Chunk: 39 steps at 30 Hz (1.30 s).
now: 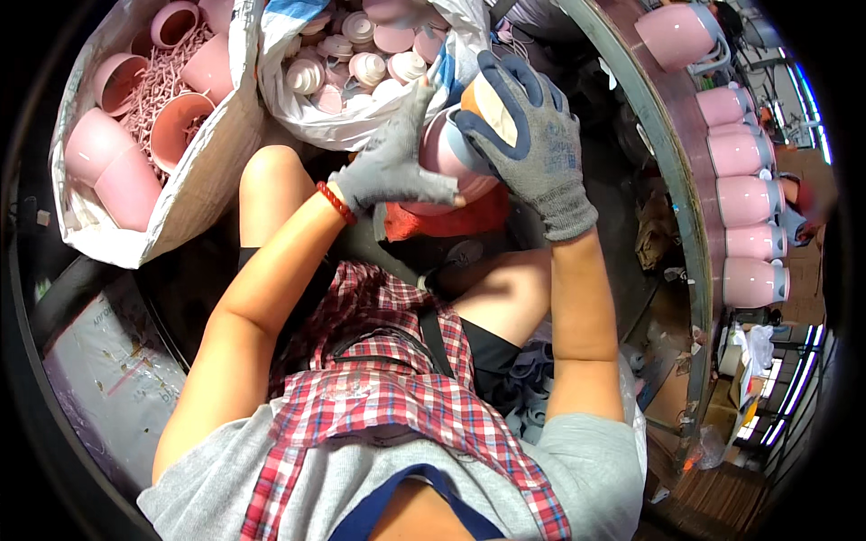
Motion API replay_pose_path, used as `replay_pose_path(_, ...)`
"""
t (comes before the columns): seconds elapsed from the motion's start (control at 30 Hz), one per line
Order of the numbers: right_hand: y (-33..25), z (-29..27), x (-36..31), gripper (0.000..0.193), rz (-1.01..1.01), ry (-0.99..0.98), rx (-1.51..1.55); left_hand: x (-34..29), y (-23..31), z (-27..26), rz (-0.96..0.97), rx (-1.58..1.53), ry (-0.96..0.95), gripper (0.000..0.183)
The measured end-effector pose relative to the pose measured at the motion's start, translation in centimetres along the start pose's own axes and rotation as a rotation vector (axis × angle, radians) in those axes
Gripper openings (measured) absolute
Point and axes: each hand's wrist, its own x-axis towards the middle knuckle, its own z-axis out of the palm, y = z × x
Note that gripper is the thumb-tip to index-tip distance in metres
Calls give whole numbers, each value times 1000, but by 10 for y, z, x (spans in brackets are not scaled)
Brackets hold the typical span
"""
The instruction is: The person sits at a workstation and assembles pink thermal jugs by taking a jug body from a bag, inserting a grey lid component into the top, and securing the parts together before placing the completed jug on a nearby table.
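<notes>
A rounded pink plastic pot (440, 155) with a grey collar is held in front of my knees, tilted toward the right. My left hand (388, 162), in a grey glove with bare fingertips, grips the pot's left side between spread thumb and fingers. At the collar end, my right hand (541, 135), in a grey glove with dark blue-coated fingers, curls around a tan-orange round piece (492, 110). Whether that piece touches the collar is hidden by the fingers. Below the pot lies a red-orange cloth-like thing (451, 223).
A white woven sack (216, 185) at left holds pink pots and pink shreds. Beside it, another white sack (307, 126) holds small pale-pink stepped parts (368, 68). Several finished-looking pink pots (749, 200) line a bench with a metal edge (677, 171) at right. Grey rings (528, 388) lie beside my lap.
</notes>
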Motion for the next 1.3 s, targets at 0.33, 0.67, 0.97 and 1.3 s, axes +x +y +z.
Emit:
replay_pose_path(0.33, 33, 17, 0, 62, 36, 12, 443, -14, -18, 27, 5, 236, 112, 102)
replay_pose_path(0.67, 94, 172, -103, 62, 441, 163, 493, -66, 12, -57, -268, -729, 140, 103)
replay_pose_path(0.97, 54, 124, -71, 73, 308, 173, 587, -109, 33, -79, -294, -792, 153, 105)
replay_pose_path(1.3, 20, -59, -58, 16, 480, -248, 721, -162, 51, -113, -500, -437, 156, 75)
